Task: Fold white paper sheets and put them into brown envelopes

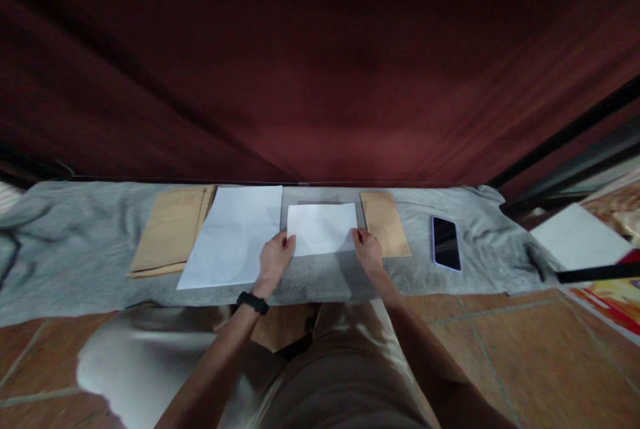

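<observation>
Your left hand point(277, 260) and right hand point(369, 250) each pinch the small white paper point(321, 229) at opposite sides; the light is dim, so how firmly each grip bears is hard to judge. The paper is over the grey cloth point(323, 282), between the large white paper point(235, 236) at left and the brown envelope point(387, 224) at right. Pulling your hands apart could tear it, and uneven pressure might crease or skew it. Your left knuckles sit close enough to nudge the large white paper; tugging the cloth could shift the phone point(446, 244).
</observation>
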{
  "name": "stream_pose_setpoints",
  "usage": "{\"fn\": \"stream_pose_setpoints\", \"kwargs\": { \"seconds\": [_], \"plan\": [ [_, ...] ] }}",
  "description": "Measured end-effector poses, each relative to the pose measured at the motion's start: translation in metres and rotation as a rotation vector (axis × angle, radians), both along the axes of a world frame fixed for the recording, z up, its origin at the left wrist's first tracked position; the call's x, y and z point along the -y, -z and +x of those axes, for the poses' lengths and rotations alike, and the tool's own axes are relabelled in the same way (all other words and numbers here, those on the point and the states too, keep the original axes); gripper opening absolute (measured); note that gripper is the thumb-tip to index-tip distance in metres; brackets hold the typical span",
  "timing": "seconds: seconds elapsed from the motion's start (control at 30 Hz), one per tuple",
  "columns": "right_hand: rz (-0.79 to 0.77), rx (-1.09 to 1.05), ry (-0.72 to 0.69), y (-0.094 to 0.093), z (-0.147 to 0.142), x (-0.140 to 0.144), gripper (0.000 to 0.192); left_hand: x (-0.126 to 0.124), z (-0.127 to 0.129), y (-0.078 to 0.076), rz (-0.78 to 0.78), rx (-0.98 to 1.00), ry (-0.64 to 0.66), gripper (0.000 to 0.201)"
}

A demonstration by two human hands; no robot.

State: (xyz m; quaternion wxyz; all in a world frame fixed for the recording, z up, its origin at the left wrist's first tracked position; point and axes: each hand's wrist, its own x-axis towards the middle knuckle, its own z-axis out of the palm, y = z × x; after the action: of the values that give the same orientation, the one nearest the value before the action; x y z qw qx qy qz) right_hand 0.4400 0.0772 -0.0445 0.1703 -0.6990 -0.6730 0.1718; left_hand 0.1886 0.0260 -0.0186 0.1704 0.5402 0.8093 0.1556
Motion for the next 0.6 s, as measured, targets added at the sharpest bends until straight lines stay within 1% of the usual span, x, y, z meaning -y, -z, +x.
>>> {"fn": "stream_pose_setpoints", "kwargs": {
  "seconds": [0.17,0.3,0.4,0.6],
  "plan": [
    [-0.023,0.111,0.012,-0.001,-0.01,0.001,0.032,-0.002,0.01,-0.01,-0.113,-0.099,-0.041,0.031],
    [-0.019,0.162,0.01,-0.002,-0.018,0.003,0.035,-0.003,0.018,-0.015,-0.158,-0.141,-0.079,0.035],
    [0.024,0.198,-0.022,-0.002,-0.02,0.004,0.038,-0.003,0.022,-0.014,-0.157,-0.166,-0.094,0.037],
    [0.162,0.189,-0.06,0.006,-0.018,0.006,0.045,-0.002,0.026,-0.004,-0.101,-0.236,-0.1,0.038]
  ]
}}
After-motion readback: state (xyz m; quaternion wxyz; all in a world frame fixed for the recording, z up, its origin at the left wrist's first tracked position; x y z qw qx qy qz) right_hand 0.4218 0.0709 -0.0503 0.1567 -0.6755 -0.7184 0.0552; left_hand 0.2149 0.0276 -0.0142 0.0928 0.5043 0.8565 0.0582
